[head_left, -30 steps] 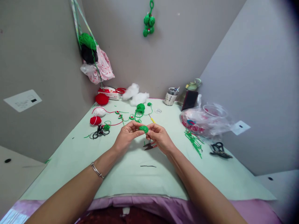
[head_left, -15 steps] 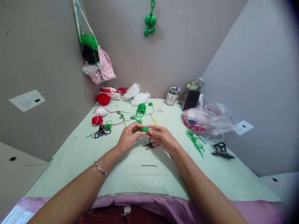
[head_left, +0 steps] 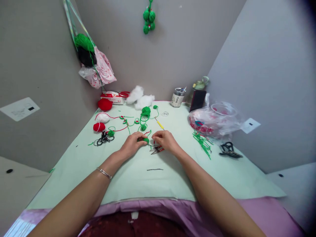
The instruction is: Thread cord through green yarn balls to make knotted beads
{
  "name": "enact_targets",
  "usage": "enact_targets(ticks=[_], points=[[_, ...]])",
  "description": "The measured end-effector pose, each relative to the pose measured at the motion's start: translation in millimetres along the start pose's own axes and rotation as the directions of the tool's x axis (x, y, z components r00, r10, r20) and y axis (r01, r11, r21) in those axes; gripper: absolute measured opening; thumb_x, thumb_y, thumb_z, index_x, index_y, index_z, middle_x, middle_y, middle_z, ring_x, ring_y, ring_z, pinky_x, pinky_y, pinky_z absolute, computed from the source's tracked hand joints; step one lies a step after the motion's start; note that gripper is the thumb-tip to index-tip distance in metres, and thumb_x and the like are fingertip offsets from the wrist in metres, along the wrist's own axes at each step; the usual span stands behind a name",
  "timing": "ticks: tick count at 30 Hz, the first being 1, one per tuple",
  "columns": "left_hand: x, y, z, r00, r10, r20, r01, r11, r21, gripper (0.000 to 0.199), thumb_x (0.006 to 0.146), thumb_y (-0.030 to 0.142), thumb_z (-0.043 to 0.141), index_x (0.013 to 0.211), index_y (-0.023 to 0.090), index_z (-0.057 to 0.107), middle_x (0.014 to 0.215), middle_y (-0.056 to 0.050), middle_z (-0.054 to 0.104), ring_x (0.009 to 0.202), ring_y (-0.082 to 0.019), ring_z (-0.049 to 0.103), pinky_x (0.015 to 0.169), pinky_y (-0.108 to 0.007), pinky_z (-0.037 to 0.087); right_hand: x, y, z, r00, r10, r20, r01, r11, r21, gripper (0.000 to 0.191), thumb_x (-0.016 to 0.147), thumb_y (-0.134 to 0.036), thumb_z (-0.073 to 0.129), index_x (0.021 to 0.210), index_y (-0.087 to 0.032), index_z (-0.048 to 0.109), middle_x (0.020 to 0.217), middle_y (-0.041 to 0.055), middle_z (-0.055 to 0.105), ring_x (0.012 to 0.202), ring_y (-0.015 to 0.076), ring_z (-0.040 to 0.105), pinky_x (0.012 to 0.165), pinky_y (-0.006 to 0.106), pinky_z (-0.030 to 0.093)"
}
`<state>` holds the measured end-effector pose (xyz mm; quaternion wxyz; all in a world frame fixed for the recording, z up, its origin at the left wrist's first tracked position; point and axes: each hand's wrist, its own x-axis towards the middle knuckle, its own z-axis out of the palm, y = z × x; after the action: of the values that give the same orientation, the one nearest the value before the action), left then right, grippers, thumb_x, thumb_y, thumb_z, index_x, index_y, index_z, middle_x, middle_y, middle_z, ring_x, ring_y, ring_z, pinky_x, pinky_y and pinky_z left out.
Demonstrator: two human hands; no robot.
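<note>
Low over the middle of the table, my left hand (head_left: 133,143) pinches a small green crocheted ball (head_left: 146,140) between thumb and fingers. My right hand (head_left: 164,141) is a short way to the right, its fingertips pressed together; what they hold is too small to make out. Small red-handled scissors (head_left: 157,150) lie beneath and between the hands. Just behind them are a yellow-handled hook (head_left: 160,124), a green yarn ball (head_left: 145,112) and another small green ball (head_left: 143,127).
At the left lie red yarn balls (head_left: 105,104), white yarn (head_left: 102,117) and black cord (head_left: 104,139). White stuffing (head_left: 144,102) and a pen can (head_left: 177,97) stand at the back. A plastic bag (head_left: 212,120), green yarn scraps (head_left: 202,144) and a black claw clip (head_left: 230,150) are at the right.
My hands have moved apart. The green ball stays in my left hand, lower and nearer the table, and my right hand has come off it. The camera view has shifted slightly.
</note>
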<state>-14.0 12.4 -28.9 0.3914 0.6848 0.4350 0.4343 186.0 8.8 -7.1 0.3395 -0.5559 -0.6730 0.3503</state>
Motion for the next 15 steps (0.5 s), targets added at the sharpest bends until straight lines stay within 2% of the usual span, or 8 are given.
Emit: enact_targets(ticks=[4,9,15], points=[[-2,-1,0.7,0.999,0.037,0.008,-0.037,0.997,0.073,0.015,0.069,0.018,0.077,0.082,0.025,0.076,0.081,-0.002,0.067,0.08,-0.022,0.058,0.076,-0.031,0.043,0,1,13,0.999,-0.026,0.02,0.026,1.0,0.009,0.012,0.075,-0.02,0.064,0.076,-0.016,0.075,0.059,-0.0007,0.063,0.054,0.0117,0.053,0.054,0.023,0.038],[-2,-4,1.4,0.998,0.062,0.027,-0.066,0.986,0.155,0.015,0.073,0.016,0.074,0.087,0.022,0.074,0.087,-0.003,0.067,0.086,-0.022,0.059,0.079,-0.033,0.044,1,-4,25,0.995,-0.093,-0.032,0.093,0.995,0.025,0.008,0.076,-0.02,0.065,0.077,-0.017,0.072,0.067,-0.0003,0.066,0.063,0.0128,0.056,0.061,0.024,0.041],[-2,-9,1.7,0.998,0.051,0.042,-0.059,0.978,0.201,0.017,0.073,0.014,0.073,0.088,0.022,0.073,0.088,-0.003,0.067,0.09,-0.023,0.059,0.084,-0.035,0.045,0,-4,33,0.986,-0.156,-0.05,0.157,0.988,0.006,0.005,0.073,-0.015,0.065,0.07,-0.018,0.067,0.07,-0.0004,0.063,0.067,0.014,0.053,0.066,0.026,0.039]])
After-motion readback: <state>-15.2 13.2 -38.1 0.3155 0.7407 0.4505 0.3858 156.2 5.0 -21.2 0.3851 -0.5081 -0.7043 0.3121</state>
